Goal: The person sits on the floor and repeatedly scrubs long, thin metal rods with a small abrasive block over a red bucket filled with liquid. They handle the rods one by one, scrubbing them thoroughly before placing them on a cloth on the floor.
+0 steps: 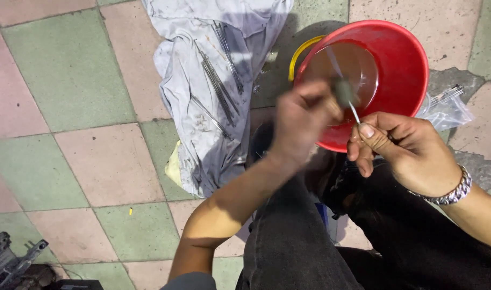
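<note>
While both hands work over the red bucket (401, 59), a thin metal rod (348, 96) runs between them. Right hand (406, 147): fingers pinched shut on the rod's lower end, steadying it above the bucket, likely so anything shed drops inside. Left hand (302, 121): blurred, closed on a small grey pad (343, 91) pressed against the rod. Hands near, not touching. White cloth (218, 80) on the tiled floor (68, 107): bears more rods (221, 80), kept off the ground. Clear bag (444, 104) beside the bucket.
</note>
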